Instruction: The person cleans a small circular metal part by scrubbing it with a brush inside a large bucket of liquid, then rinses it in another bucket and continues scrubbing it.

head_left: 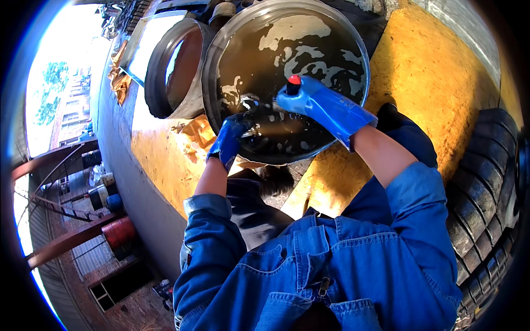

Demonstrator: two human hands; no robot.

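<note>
A large round tub (208,83) of murky brown liquid (251,52) stands before me, with pale foam floating on it. My right hand (323,105), in a blue rubber glove, is closed around a black handle with a red end (294,80) over the tub. The tool's working end is hidden below my fist. At the tub's near left, my left hand (229,137), gloved the same, is closed low by the liquid. A dark wet part (254,124) shows beside its fingers; I cannot make out its kind.
Left of the tub sits a second round metal container (157,77) with reddish-brown contents. Crumpled orange cloth or paper (196,135) lies beside the tub on the yellow floor (430,66). Stacked tyres (480,187) stand close to my right. Drums (118,234) show far left.
</note>
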